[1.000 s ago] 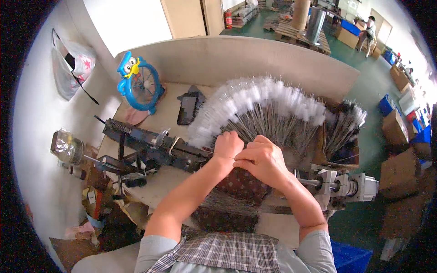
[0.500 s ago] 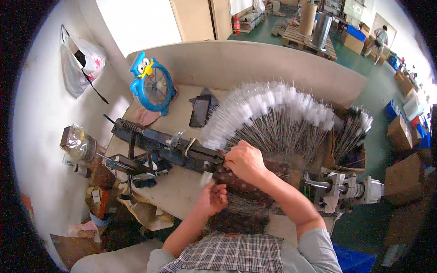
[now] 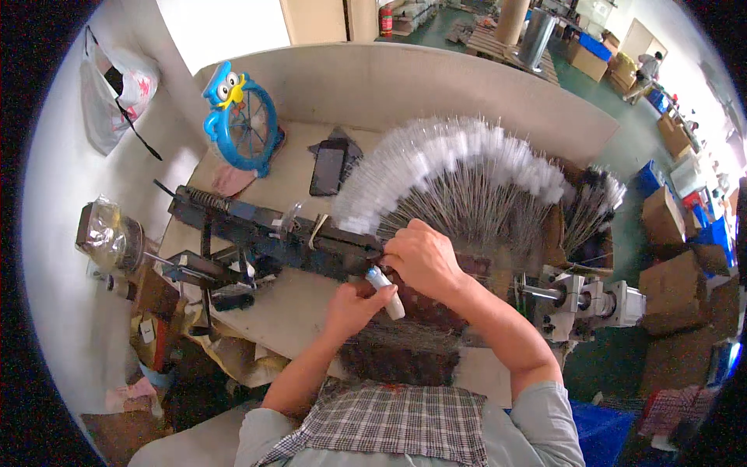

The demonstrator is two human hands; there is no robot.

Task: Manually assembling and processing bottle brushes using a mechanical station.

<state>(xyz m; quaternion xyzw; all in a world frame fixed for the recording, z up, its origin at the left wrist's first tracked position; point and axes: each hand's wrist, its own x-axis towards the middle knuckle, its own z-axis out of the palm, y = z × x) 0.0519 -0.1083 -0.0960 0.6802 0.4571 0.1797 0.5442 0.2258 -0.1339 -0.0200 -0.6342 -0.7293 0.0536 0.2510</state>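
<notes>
Pinching a small white tube brush (image 3: 387, 292) in your left hand (image 3: 354, 305), you've got it near the front edge of the bench (image 3: 299, 315), fingers closed around its lower end, the tip pointing up toward your other hand. Your right hand (image 3: 424, 261) is curled, fingers pressed together, right at the end of the long dark metal jig (image 3: 264, 233) that runs across the bench from the left; what those fingertips grip, you can't tell from here.

Fanned out behind your right hand is a big spread of wire-stemmed brushes (image 3: 459, 175), white bristle heads forming an arc toward the back edge, the wire stems converging at your hands. To the right, a cardboard box (image 3: 580, 214) holds more of the same brushes, standing bristles-up. A dark bundle of wires (image 3: 397, 354) lies at the front edge, just under your forearms.

Back left corner: a blue bird-shaped desk fan (image 3: 237, 117). Just beside it, a black phone (image 3: 327, 167) lying flat. A clear-wrapped spool (image 3: 105, 233) sits off the left end of the bench, and a plastic bag (image 3: 117, 89) hangs on the wall above. A grey metal motor unit (image 3: 591, 300) sits at the right end. Beyond the partition: green floor, pallets, stacked cartons, and a person (image 3: 647, 66) far off.
</notes>
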